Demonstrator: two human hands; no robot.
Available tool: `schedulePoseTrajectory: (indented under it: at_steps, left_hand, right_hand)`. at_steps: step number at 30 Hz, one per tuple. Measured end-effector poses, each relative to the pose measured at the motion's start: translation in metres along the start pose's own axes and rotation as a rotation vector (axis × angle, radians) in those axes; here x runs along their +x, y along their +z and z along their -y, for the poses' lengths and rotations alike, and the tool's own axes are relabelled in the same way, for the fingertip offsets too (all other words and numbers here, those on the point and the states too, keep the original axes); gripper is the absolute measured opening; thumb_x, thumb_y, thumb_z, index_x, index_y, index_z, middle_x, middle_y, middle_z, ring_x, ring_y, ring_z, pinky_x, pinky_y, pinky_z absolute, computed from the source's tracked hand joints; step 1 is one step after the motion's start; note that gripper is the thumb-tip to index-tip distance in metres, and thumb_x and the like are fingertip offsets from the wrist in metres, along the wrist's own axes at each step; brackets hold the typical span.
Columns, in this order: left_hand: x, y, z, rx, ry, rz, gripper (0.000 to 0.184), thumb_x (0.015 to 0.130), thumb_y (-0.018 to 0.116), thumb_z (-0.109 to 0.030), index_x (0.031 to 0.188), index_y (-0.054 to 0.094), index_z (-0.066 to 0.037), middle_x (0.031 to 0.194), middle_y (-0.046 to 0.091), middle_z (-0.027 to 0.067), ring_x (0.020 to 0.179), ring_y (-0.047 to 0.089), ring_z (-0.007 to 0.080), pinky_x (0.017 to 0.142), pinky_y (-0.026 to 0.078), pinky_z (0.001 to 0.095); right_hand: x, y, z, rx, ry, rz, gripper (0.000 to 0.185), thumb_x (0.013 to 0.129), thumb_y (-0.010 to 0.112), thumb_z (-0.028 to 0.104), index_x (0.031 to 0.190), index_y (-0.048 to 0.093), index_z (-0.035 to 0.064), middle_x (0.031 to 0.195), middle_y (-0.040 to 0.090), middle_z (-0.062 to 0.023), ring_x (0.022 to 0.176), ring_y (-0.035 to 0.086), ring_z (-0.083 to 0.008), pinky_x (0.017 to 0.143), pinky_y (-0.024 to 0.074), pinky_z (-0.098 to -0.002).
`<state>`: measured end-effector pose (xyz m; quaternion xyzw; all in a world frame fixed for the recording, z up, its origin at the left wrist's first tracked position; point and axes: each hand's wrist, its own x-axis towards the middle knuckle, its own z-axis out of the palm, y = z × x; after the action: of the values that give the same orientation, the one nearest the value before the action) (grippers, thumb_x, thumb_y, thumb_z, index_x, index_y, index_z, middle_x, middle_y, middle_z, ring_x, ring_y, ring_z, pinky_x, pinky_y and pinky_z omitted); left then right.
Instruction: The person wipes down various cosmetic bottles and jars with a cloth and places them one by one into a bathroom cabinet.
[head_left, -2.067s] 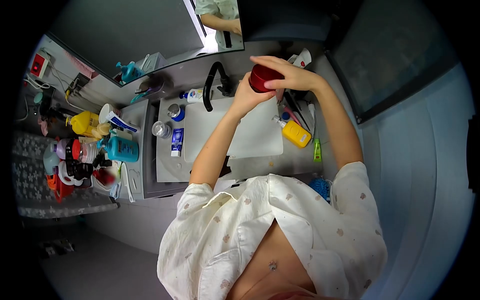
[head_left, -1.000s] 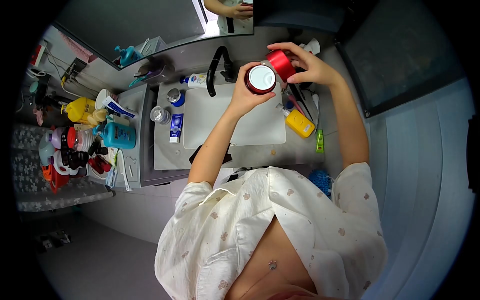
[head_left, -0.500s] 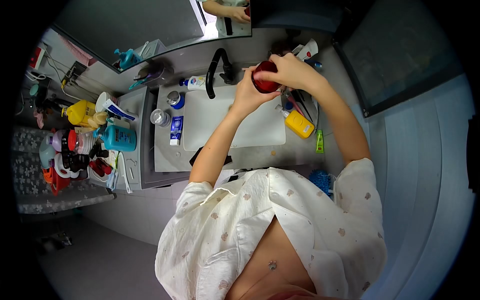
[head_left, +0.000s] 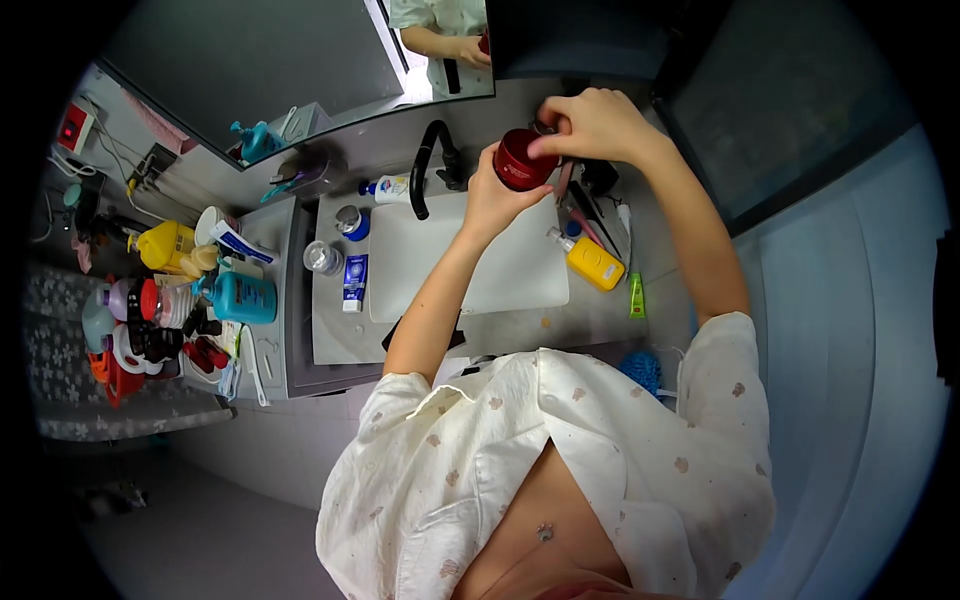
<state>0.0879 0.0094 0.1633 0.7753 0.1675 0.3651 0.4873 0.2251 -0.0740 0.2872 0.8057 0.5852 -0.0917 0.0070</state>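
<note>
A dark red jar [head_left: 514, 163] with small pale print on its side is gripped in my left hand [head_left: 482, 205], over the back right part of the white sink [head_left: 500, 265]. My right hand [head_left: 603, 122] is beside the jar's rim with fingers curled and the thumb overlapping the jar's edge. Something dark shows between those fingers, too small to make out. Left of the jar stands a black faucet [head_left: 428, 165]. Below my right forearm, a yellow pump bottle [head_left: 596, 263] lies on the counter.
The left counter edge holds a blue tube [head_left: 354, 282], a blue jar [head_left: 351, 222] and a clear jar [head_left: 321, 258]. A green tube [head_left: 637, 296] lies at right. Several bottles, including a teal pump bottle [head_left: 245, 298], crowd the left shelf. A mirror [head_left: 270, 75] hangs behind.
My right hand has shifted from over the red jar to its right side, with fingers more curled. The jar has tilted so its printed side shows. The view has moved slightly.
</note>
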Motion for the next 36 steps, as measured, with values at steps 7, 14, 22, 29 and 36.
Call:
schedulePoseTrajectory:
  at_steps: [7,14,22,29,36]
  left_hand:
    - [0.006,0.001,-0.010,-0.049,-0.033,0.059,0.065,0.055,0.077,-0.023,0.106,0.044,0.000,0.099,0.055,0.0110,0.092,0.054,0.0185,0.080,0.044,0.0286]
    - [0.005,0.008,-0.018,-0.044,-0.047,0.039,0.065,0.054,0.077,-0.023,0.105,0.045,0.001,0.098,0.056,0.0122,0.090,0.055,0.0193,0.078,0.045,0.0284]
    - [0.005,0.013,-0.036,0.004,-0.006,-0.072,0.068,0.054,0.077,-0.024,0.106,0.043,0.002,0.098,0.058,0.0153,0.090,0.058,0.0219,0.076,0.047,0.0293]
    - [0.008,0.020,-0.045,0.114,0.100,-0.162,0.069,0.055,0.077,-0.020,0.107,0.039,0.003,0.096,0.057,0.0174,0.087,0.059,0.0258,0.074,0.048,0.0304]
    - [0.022,0.022,-0.047,0.166,0.230,-0.171,0.068,0.056,0.076,-0.018,0.106,0.037,0.004,0.097,0.055,0.0185,0.087,0.059,0.0272,0.072,0.049,0.0308]
  right_hand:
    - [0.006,0.022,-0.016,0.586,-0.460,0.018,0.065,0.058,0.070,0.017,0.116,0.045,0.0086,0.095,0.059,-0.0135,0.086,0.059,-0.0245,0.075,0.0484,-0.0320]
    - [0.012,0.033,-0.022,0.498,-0.523,-0.136,0.062,0.061,0.070,0.032,0.111,0.046,0.0041,0.095,0.059,-0.0159,0.084,0.059,-0.0278,0.071,0.0501,-0.0326]
    - [0.007,0.031,-0.020,0.594,-0.509,-0.205,0.058,0.060,0.070,0.025,0.108,0.046,0.0050,0.086,0.061,-0.0143,0.079,0.060,-0.0255,0.070,0.0482,-0.0310]
    - [0.005,0.031,-0.029,0.710,-0.505,-0.210,0.058,0.060,0.070,0.021,0.111,0.045,0.0064,0.087,0.060,-0.0118,0.079,0.059,-0.0202,0.072,0.0483,-0.0285]
    - [-0.004,0.020,-0.036,0.802,-0.399,-0.135,0.062,0.062,0.068,0.021,0.117,0.042,0.0078,0.101,0.055,-0.0112,0.093,0.055,-0.0208,0.080,0.0456,-0.0294]
